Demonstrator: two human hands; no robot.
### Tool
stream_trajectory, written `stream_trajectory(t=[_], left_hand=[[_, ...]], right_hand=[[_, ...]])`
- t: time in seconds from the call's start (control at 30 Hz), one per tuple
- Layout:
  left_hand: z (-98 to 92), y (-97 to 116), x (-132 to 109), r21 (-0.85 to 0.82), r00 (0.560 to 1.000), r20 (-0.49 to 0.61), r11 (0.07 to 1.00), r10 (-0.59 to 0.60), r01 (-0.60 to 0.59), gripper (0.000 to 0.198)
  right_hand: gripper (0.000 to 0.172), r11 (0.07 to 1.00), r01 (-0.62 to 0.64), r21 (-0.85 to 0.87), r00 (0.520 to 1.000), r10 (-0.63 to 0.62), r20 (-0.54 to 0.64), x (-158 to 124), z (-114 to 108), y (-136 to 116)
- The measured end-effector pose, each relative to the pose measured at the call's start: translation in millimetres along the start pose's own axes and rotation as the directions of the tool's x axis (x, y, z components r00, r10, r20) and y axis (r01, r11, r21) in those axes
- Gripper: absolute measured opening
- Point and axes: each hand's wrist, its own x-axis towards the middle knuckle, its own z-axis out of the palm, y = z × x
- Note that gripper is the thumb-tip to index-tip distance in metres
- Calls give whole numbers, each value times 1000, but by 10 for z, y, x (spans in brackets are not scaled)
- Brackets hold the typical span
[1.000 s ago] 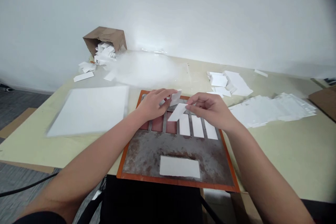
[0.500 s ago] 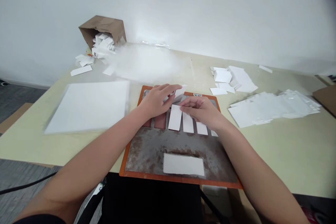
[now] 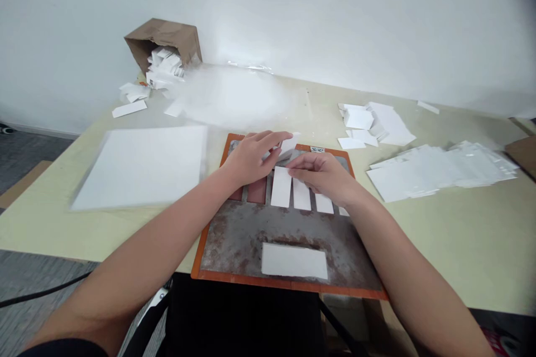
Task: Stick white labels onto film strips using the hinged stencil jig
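Note:
In the middle of the head view a grey, brown-stained board [image 3: 238, 234] with an orange rim lies at the table's front edge. My left hand [image 3: 256, 157] is closed around some small white cards [image 3: 290, 148] above the board's far part. Between thumb and fingers of my right hand [image 3: 321, 175] is the top edge of a white card [image 3: 281, 188], which lies over a slot of the board. Several white cards fill the slots to its right, partly under my right hand. Two reddish slots [image 3: 256, 192] show to its left. A wide white strip [image 3: 293, 261] lies near the board's front.
A tipped brown cardboard box [image 3: 176, 33] spills white cards at the back left. A large white sheet [image 3: 142, 167] lies left of the board. Loose white cards [image 3: 359, 118] and a fanned row of clear-wrapped white pieces [image 3: 435, 172] lie on the right.
The card at my right fingers sits a little straighter over its slot. Both hands keep almost the same place and grip; the whole view has shifted slightly.

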Motion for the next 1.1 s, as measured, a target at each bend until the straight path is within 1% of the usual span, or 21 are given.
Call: stream_trajectory(t=[0.27,0.7,0.9,1.1], left_hand=[[13,-17,-3,7,1000,10,1000,0,0,31],[12,-25,0,6,1000,13,1000,2,-2,31],[13,-26,0,8,1000,12,1000,3,-3,31],[15,-24,-3,-1,1000,5,1000,11,-11,32]], right_hand=[[20,1000,8,3,1000,-8,11,7,9,1],[19,995,67,-75,998,-66,25,1,29,-54],[20,998,26,-64,1000,-26,-11,0,15,-22],[19,999,9,-40,1000,-9,6,-5,23,-38]])
